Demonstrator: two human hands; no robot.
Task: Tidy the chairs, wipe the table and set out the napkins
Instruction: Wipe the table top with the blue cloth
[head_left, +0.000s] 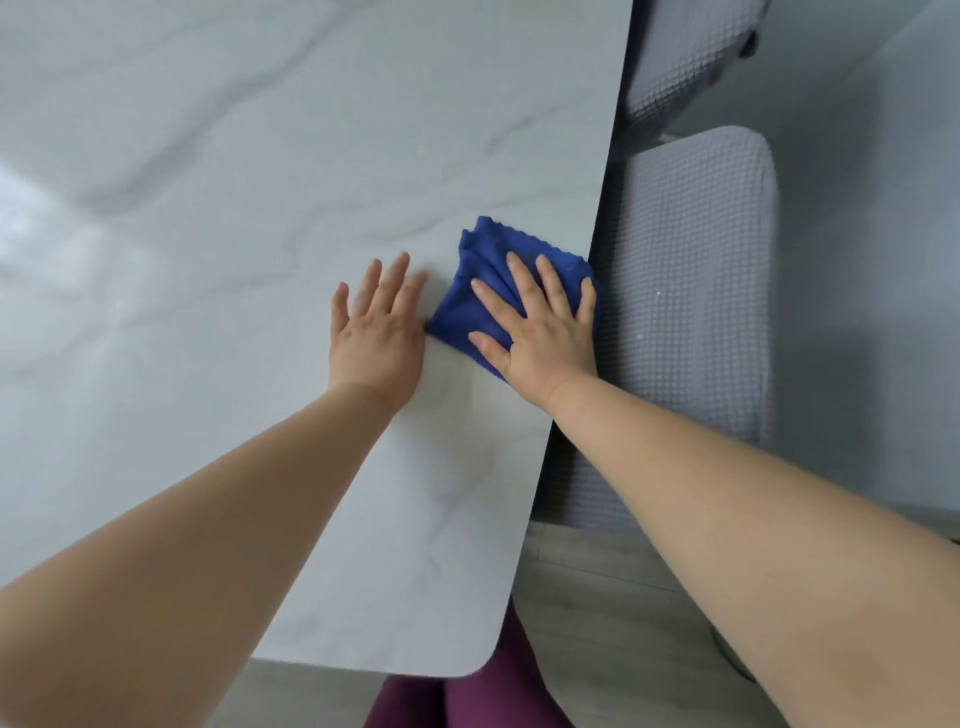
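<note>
At the right-hand edge of the white, grey-veined table (208, 208), seen from the head camera, a folded blue cloth (462, 312) lies flat on the top, its far right corner reaching that edge at about 3 o'clock from the middle of the picture. The right hand (545, 338) rests palm down on the cloth, its fingers (522, 283) straight and spread, pointing toward 11 o'clock. They press on the fabric rather than curling round it, and the thumb lies out along the cloth's near side. The left hand (376, 338) lies at 9 o'clock of the cloth, palm down on the bare table with its fingers (389, 280) straight, slightly apart and holding nothing. The cloth's near left corner comes up to the side of this hand, though whether the two touch cannot be told. Both bare forearms reach in from 6 o'clock. Beyond the table edge, at 3 o'clock of the cloth, a chair with a grey waffle-textured cover (691, 286) stands close alongside, part of its seat tucked under the top. A second grey chair (685, 62) of the same kind stands at 12 o'clock of the first. At 6 o'clock, below the table's rounded corner, purple trouser legs (493, 691) show above a pale wood-look floor (597, 597).
</note>
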